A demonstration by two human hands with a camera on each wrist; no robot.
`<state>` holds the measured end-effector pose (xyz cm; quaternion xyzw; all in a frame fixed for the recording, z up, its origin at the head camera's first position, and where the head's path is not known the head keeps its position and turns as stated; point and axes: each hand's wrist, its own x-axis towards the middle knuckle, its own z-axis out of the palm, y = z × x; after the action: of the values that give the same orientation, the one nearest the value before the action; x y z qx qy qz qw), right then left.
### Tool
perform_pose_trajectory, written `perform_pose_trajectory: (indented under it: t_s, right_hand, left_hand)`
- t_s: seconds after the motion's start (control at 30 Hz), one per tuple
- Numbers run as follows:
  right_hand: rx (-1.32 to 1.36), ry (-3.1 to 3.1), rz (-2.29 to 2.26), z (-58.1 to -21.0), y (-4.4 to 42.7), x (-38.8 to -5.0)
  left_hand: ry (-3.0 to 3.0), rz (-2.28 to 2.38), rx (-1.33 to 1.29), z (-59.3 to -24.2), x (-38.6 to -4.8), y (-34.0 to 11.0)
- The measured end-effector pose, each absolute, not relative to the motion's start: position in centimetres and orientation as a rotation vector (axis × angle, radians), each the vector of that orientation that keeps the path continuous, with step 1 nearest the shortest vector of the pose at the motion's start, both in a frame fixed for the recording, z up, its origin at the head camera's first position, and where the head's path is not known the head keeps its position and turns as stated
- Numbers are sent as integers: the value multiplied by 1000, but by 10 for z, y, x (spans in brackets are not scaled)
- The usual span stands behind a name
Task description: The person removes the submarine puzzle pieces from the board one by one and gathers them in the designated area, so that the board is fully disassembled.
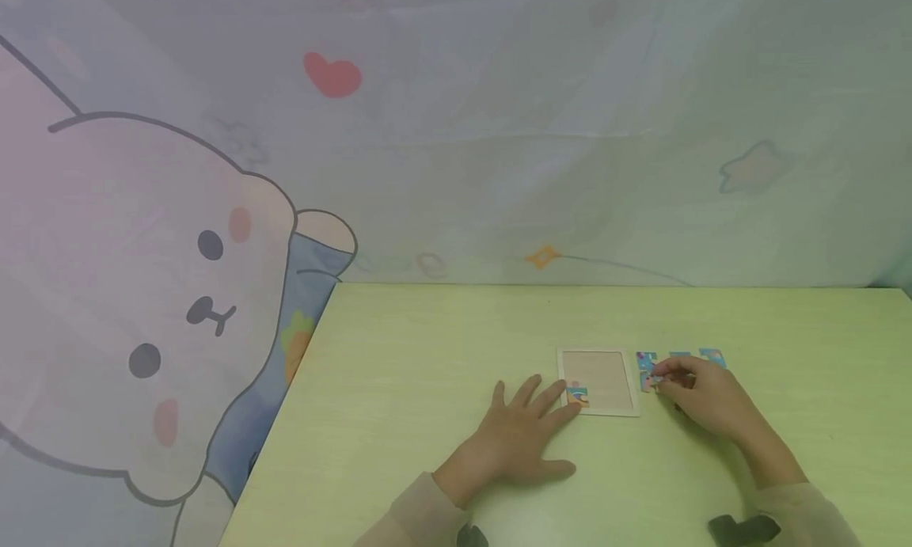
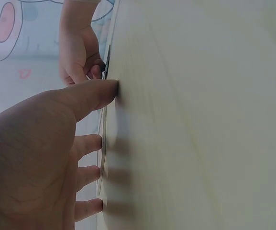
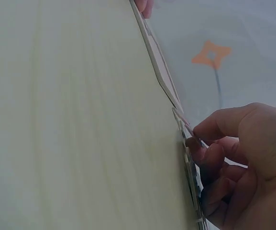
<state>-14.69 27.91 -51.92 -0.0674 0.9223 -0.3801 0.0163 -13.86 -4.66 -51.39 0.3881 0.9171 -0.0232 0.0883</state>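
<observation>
A square wooden puzzle frame lies on the table, with one colourful jigsaw piece in its lower left corner. My left hand is spread flat, its fingertips touching the frame's left edge and that corner piece. To the right of the frame, my right hand pinches a jigsaw piece between thumb and forefinger; in the right wrist view the pinched piece looks slightly tilted. Another piece lies just behind it. My right hand partly hides the loose pieces beneath it.
More loose pieces lie behind my right hand, among them a blue piece and a light blue piece. The pale table ends at a hanging cloth printed with a large cartoon animal.
</observation>
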Motion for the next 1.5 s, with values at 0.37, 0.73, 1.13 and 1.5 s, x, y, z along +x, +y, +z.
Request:
perform_pose_trajectory:
  t_s: [0.37, 0.73, 1.13, 1.5]
  right_hand:
    - [-234, 2871, -1135, -517, 282, -147]
    - [-221, 2864, -1138, -514, 280, -149]
    - [-222, 2844, -1191, -507, 273, -151]
    - [-312, 2813, -1238, -508, 238, -153]
  left_hand:
    - [2725, -63, 1154, -511, -140, -45]
    - [2728, -50, 1157, -512, -141, -45]
    - [2719, -22, 1150, -511, -140, -46]
    - [2711, -45, 1157, -518, -138, -49]
